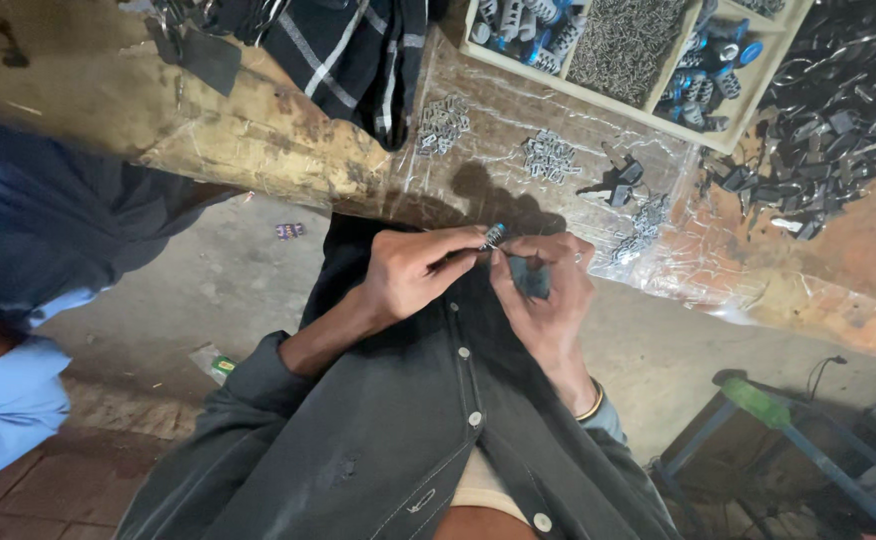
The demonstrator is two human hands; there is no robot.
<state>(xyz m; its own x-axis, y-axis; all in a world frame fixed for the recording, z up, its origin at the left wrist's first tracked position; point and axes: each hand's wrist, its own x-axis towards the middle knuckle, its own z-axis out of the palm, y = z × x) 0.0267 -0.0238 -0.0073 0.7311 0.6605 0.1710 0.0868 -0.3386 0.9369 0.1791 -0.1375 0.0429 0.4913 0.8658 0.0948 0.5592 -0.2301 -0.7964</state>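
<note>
Edge: the hands hovered just near of the plastic-covered bench point(288, 150) edge.
Left hand point(413, 275): fingers pinched a blue-tipped part point(494, 236).
Right hand point(548, 285): fingers curled, gripping a dark piece point(530, 277).

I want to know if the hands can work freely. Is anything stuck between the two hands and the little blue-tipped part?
No, nothing visible is in the way. The left hand and right hand meet right at the small blue-tipped part, fingertips on it, just in front of the workbench.
</note>
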